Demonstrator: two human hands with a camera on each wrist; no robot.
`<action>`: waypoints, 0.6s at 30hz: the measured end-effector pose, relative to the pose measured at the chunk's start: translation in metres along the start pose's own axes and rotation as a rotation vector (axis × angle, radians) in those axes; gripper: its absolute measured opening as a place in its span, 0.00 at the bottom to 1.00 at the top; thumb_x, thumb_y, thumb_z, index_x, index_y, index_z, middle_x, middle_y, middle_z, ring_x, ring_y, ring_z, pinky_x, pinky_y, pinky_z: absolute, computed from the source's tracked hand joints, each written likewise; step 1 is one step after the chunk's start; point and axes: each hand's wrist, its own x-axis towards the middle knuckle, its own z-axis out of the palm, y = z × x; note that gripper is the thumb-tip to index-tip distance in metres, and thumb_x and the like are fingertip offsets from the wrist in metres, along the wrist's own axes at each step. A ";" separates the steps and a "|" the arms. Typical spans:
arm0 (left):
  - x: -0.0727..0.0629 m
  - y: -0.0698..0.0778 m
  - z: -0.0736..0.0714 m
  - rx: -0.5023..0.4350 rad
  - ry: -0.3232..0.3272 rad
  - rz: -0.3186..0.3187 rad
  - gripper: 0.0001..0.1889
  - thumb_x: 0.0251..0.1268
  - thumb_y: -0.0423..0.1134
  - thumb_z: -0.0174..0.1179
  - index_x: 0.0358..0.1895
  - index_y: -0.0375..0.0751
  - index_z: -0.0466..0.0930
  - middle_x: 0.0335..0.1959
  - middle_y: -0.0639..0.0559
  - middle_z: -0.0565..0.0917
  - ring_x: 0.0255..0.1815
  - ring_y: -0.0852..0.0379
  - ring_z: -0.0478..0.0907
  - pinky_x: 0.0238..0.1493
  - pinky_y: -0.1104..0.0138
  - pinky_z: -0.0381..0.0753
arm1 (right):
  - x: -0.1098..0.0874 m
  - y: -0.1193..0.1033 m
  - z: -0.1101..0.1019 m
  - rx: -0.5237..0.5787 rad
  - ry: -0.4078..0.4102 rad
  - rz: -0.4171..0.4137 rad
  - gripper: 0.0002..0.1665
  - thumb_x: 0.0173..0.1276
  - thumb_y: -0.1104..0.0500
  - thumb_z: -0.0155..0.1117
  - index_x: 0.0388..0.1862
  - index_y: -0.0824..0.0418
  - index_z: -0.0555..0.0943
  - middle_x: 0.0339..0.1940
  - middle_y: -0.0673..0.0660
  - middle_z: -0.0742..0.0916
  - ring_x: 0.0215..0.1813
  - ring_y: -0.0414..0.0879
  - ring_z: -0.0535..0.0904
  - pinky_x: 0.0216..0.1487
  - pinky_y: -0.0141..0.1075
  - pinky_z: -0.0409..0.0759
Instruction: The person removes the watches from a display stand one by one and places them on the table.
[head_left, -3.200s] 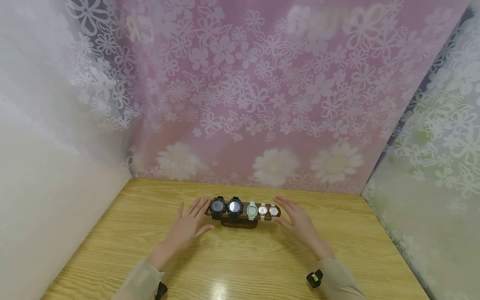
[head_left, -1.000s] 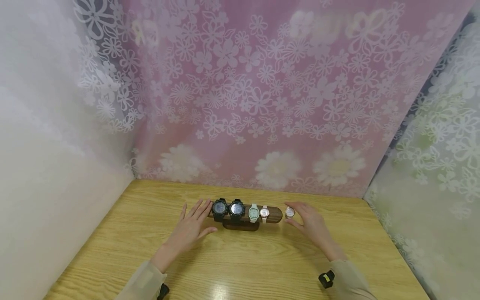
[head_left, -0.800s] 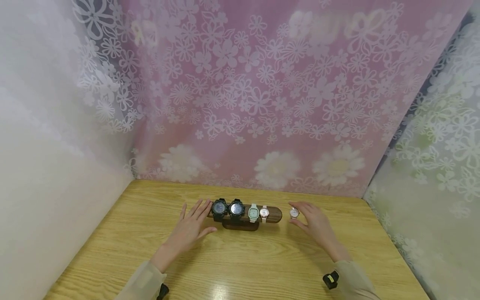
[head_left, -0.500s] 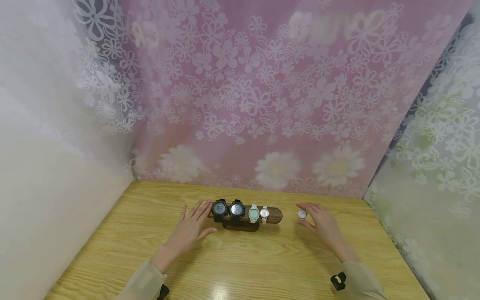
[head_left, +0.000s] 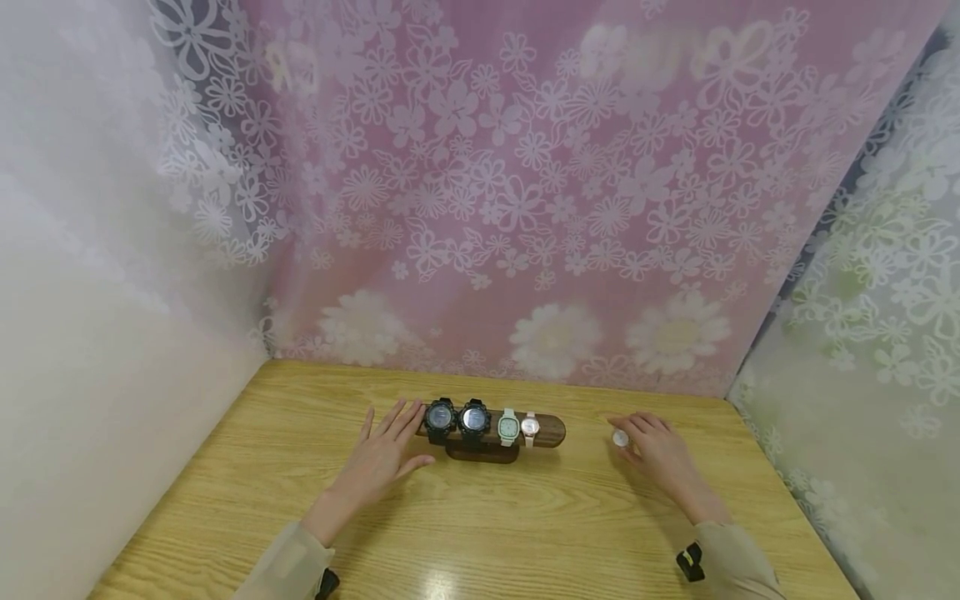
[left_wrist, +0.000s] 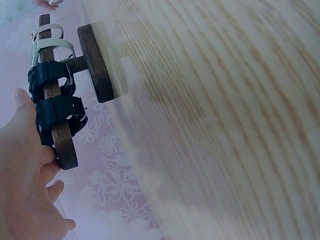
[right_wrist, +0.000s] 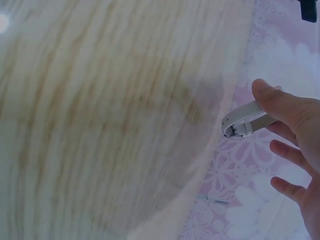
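Observation:
A dark wooden watch stand (head_left: 553, 431) carries two black digital watches (head_left: 440, 417), a pale green square watch (head_left: 508, 427) and a small pinkish-white watch (head_left: 529, 426). My left hand (head_left: 375, 458) rests with outstretched fingers against the stand's left end; in the left wrist view, fingertips touch the bar's tip beside a black strap (left_wrist: 60, 107). To the right of the stand, my right hand (head_left: 663, 454) pinches a small white-faced watch (head_left: 620, 437) between thumb and finger. The right wrist view shows its pale strap (right_wrist: 245, 117) buckled into a loop, held off the table.
The stand's bar sits on an oval wooden foot (head_left: 482, 452) on a wood-grain table (head_left: 480, 517). A pink flowered curtain (head_left: 480, 208) closes off the back, and pale sheets hang at the left and right sides.
The right hand has taken the small watch off the stand's right end and moved it rightward, lately turning its face. The left hand has stayed at the left end.

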 end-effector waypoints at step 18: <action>0.000 -0.001 0.000 0.007 0.002 0.011 0.43 0.72 0.63 0.54 0.80 0.39 0.57 0.81 0.47 0.57 0.82 0.45 0.50 0.77 0.35 0.44 | 0.004 -0.007 0.009 0.097 -0.206 0.060 0.30 0.57 0.50 0.80 0.58 0.57 0.85 0.51 0.58 0.88 0.57 0.60 0.80 0.57 0.63 0.76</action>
